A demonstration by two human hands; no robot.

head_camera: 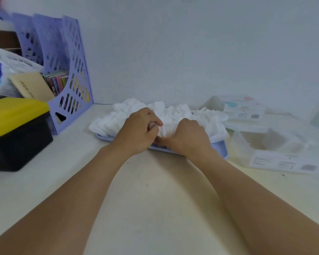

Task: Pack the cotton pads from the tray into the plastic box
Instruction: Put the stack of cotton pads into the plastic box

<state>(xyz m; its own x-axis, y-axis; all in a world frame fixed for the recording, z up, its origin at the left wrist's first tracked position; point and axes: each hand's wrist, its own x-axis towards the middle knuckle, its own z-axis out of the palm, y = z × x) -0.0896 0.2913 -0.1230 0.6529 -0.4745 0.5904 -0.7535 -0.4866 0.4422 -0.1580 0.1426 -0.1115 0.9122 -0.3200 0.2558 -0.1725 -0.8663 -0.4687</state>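
Purple file rack (70, 74) and black-yellow case (17, 133) stand left of tray (219, 146)

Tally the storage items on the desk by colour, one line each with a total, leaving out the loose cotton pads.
Lavender: 2, the tray and the file rack
Clear: 1, the plastic box
Black with a yellow lid: 1, the bin
Total: 4
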